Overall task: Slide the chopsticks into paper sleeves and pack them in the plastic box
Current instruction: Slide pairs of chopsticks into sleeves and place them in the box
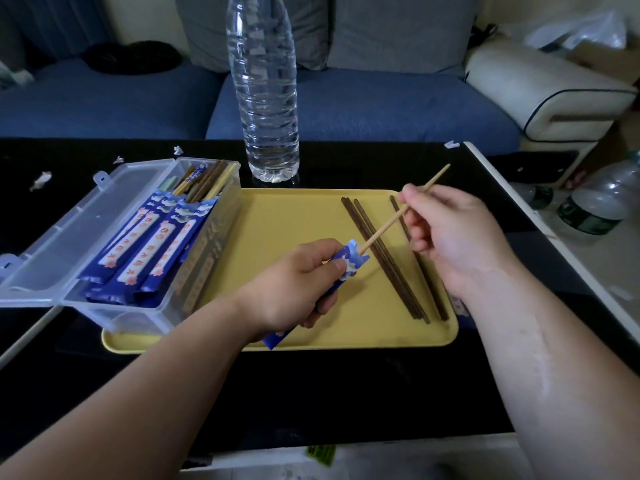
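Observation:
My left hand grips a blue paper sleeve over the yellow tray, its open mouth turned up and to the right. My right hand pinches a light bamboo chopstick whose lower tip sits at the sleeve's mouth. Three dark brown chopsticks lie loose on the right part of the tray. The clear plastic box stands at the tray's left end with its lid open, holding several sleeved chopsticks.
A tall clear water bottle stands just behind the tray on the black table. Paper scraps lie at the far left. A blue sofa runs behind, and more bottles sit on the floor at right.

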